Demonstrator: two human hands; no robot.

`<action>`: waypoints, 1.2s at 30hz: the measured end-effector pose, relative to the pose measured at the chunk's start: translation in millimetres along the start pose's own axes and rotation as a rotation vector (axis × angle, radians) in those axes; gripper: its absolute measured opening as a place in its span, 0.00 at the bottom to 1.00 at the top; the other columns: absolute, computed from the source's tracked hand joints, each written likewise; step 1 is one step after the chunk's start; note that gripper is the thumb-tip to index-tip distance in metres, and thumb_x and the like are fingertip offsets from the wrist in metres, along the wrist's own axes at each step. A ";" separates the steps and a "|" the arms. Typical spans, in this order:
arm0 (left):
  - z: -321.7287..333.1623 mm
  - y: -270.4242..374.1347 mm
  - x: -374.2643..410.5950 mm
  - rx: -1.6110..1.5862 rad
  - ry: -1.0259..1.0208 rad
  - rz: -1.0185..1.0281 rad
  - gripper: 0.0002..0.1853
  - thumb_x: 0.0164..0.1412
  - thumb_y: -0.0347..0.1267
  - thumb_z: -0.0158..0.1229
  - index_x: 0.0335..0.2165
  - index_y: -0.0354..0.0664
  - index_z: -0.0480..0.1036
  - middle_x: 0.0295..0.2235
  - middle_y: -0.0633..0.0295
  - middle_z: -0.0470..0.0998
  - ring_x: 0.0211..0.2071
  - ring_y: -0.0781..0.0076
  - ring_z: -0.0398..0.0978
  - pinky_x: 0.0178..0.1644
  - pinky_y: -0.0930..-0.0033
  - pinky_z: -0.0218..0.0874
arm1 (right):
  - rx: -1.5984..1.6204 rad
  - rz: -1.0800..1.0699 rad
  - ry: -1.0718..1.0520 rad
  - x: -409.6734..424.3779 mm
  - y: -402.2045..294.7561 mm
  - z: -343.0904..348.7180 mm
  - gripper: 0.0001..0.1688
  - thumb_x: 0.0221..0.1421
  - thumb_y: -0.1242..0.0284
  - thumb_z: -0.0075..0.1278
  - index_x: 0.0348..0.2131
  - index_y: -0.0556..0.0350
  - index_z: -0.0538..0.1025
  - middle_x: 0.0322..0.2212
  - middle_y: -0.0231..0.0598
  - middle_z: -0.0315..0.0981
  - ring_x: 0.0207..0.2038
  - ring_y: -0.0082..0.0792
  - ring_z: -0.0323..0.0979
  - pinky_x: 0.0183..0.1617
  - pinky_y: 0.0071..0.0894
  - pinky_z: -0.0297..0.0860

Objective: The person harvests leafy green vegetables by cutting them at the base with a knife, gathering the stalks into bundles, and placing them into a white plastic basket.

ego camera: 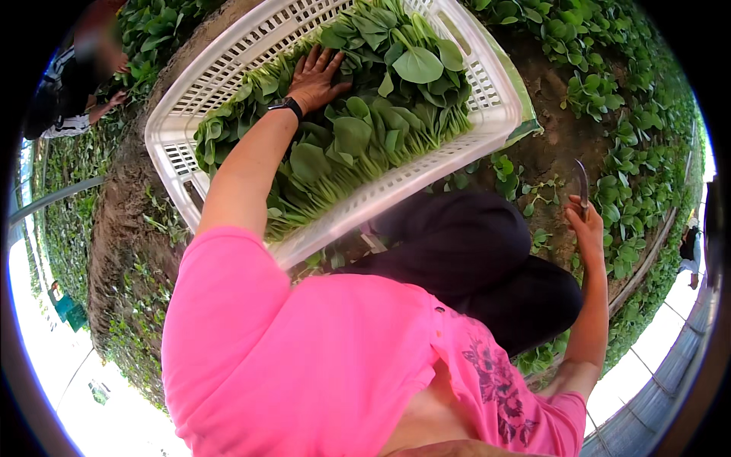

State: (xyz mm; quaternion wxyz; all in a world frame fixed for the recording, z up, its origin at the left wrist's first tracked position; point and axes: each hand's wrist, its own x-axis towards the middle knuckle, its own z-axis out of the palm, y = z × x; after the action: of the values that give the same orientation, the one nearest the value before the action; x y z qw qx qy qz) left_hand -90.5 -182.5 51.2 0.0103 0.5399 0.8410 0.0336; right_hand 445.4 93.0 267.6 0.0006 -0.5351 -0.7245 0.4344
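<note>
A white plastic crate (400, 180) with slotted walls stands before me, largely filled with leafy greens (351, 137) whose pale stems line up along the near wall. My left hand (317, 83), with a dark watch on its wrist, lies palm down with fingers spread on the greens towards the far side of the crate. Off to the right of the crate, my right hand (585, 220) grips a small curved knife (583, 180) by its handle, blade pointing up and away from me, over the soil beside growing plants.
Rows of leafy plants (634, 137) grow to the right and far left. Bare soil (123, 228) runs along the crate's left side. A green and white bag (522, 111) lies against the crate's right end. One person (71, 94) is at upper left, another (690, 248) at far right.
</note>
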 end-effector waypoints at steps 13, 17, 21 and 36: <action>-27.4 0.1 -16.7 -0.025 0.086 -0.061 0.37 0.58 0.58 0.47 0.61 0.57 0.54 0.65 0.60 0.43 0.66 0.55 0.40 0.66 0.47 0.33 | 0.099 -0.116 -0.150 -78.0 -71.3 28.5 0.21 0.56 0.77 0.51 0.50 0.59 0.70 0.39 0.35 0.74 0.39 0.24 0.73 0.38 0.21 0.67; -101.6 -24.9 -69.3 -0.159 0.226 -0.040 0.35 0.59 0.53 0.49 0.60 0.56 0.54 0.61 0.55 0.57 0.60 0.54 0.57 0.62 0.43 0.45 | 0.036 -0.137 -0.088 -90.1 -73.7 27.0 0.21 0.57 0.74 0.51 0.50 0.60 0.69 0.38 0.36 0.75 0.37 0.25 0.73 0.38 0.21 0.67; -117.0 -68.1 -133.5 0.010 -0.147 -0.521 0.42 0.56 0.58 0.49 0.63 0.53 0.49 0.61 0.41 0.53 0.60 0.38 0.53 0.61 0.47 0.48 | 0.014 -0.118 -0.048 -104.3 -74.1 18.4 0.21 0.56 0.75 0.50 0.50 0.60 0.69 0.37 0.35 0.75 0.37 0.24 0.73 0.38 0.21 0.67; -339.1 48.8 -147.0 -0.502 0.168 0.129 0.32 0.52 0.25 0.57 0.57 0.38 0.60 0.51 0.44 0.69 0.53 0.55 0.68 0.56 0.63 0.59 | 0.217 -0.210 0.066 -211.9 -27.9 -17.6 0.19 0.53 0.69 0.54 0.44 0.56 0.71 0.26 0.26 0.71 0.29 0.17 0.73 0.27 0.18 0.68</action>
State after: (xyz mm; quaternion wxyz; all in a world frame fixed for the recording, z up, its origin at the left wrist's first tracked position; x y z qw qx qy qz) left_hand -3.1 -311.1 390.0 0.0716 0.5684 0.7680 0.2862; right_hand 522.5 -61.8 394.5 0.1277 -0.4671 -0.7250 0.4898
